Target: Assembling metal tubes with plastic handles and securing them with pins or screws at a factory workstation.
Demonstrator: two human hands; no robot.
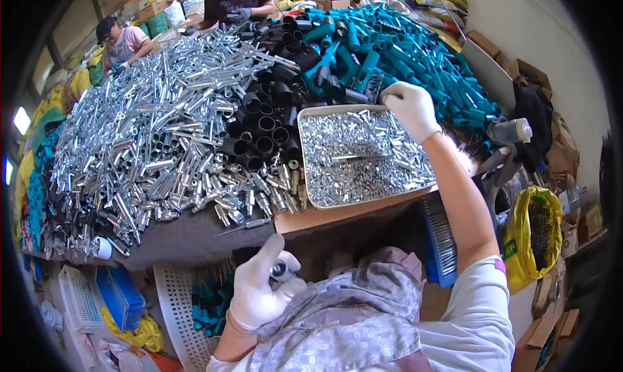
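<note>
My left hand (263, 288), in a white glove, is close to my body. Its fingers are curled around a small dark cylindrical part (278, 268), seen end-on with a shiny round tip; the thumb points up. My right hand (412, 111), also gloved, reaches over the far right edge of a white tray (308, 187). Its fingers are bent and pressed together; whatever lies in them is hidden. Small silver metal pieces (350, 177) fill the tray, and tweezers or a similar thin metal tool (359, 158) lie on top. Beyond that hand are teal plastic handles (415, 64).
Silver metal tubes and rods (156, 112) heap on the left, beside black sleeves (266, 122). A thin screwdriver (243, 227) lies at the table's front edge. A blue brush-like item (441, 242) and a yellow sack (533, 239) are at right. Two people (237, 2) work across the table.
</note>
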